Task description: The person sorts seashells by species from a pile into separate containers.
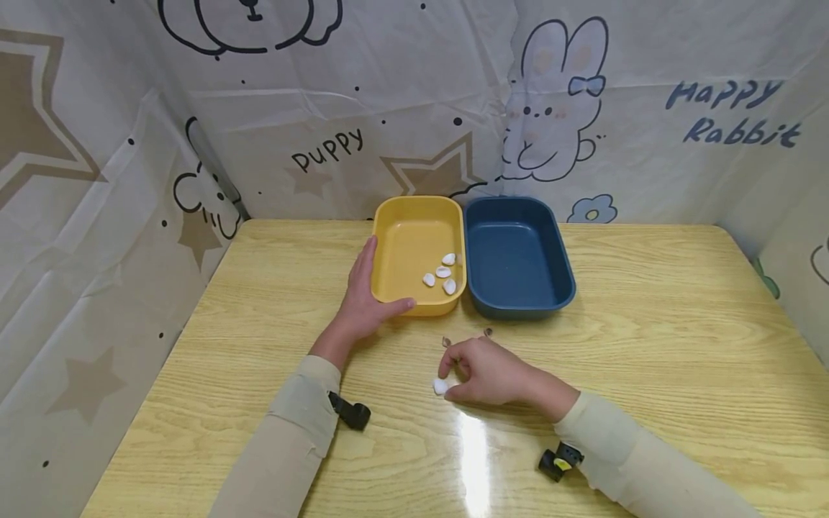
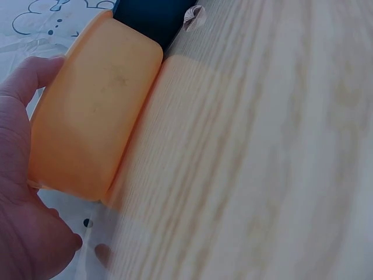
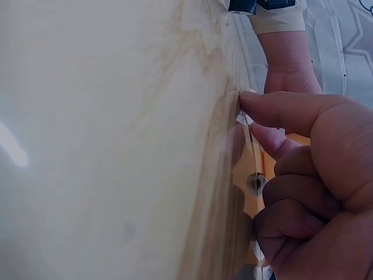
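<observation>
My left hand point(image 1: 363, 302) holds the yellow tub point(image 1: 419, 309) at its near left corner, thumb along the front rim and fingers against the left wall. Several white shells point(image 1: 443, 272) lie inside the tub, toward its near right corner. In front of the tubs, my right hand point(image 1: 488, 372) pinches another white shell point(image 1: 440, 387) between thumb and index fingertips, right at the tabletop. In the right wrist view, a sliver of this shell point(image 3: 245, 119) shows between the fingertips, while the other fingers are curled. Small brown shells point(image 1: 447, 342) lie just beyond the right hand.
A dark blue tub point(image 1: 521, 313) with nothing in it stands against the yellow one's right side. Both are near the back edge of the wooden table point(image 1: 660, 345). A printed cloth point(image 1: 414, 101) hangs behind and at the sides.
</observation>
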`<action>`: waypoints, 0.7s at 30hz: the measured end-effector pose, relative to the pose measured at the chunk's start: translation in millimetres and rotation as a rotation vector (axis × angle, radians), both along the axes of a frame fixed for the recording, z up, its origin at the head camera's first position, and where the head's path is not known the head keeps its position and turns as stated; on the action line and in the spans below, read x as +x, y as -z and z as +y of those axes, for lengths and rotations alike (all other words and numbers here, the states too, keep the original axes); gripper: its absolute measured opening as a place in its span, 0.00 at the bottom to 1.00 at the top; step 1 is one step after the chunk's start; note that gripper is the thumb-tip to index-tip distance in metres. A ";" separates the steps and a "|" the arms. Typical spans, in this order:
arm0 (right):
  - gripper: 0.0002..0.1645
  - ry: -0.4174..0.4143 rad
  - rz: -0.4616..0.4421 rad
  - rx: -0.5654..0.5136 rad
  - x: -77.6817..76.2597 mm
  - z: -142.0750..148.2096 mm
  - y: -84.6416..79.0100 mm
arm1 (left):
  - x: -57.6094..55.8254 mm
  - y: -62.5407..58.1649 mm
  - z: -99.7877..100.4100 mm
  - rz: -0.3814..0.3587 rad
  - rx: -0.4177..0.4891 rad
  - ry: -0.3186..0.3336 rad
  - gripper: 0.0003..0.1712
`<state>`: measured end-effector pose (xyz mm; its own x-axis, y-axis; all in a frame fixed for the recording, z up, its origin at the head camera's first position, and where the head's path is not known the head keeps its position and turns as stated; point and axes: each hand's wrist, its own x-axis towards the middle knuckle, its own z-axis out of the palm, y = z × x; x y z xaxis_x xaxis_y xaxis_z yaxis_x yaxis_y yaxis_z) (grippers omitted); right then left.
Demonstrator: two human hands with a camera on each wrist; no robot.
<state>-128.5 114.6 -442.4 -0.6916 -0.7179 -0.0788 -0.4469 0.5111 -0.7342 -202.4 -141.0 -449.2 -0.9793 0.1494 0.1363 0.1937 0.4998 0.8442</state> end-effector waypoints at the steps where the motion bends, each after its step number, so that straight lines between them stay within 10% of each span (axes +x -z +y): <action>1: 0.12 0.001 -0.002 0.000 0.1 -0.1 0.0 | 0.0 0.3 -0.1 0.000 0.001 0.001 0.73; 21: 0.10 0.000 -0.005 0.022 0.1 -3.6 1.0 | -0.5 0.7 0.0 -0.007 0.003 0.000 0.74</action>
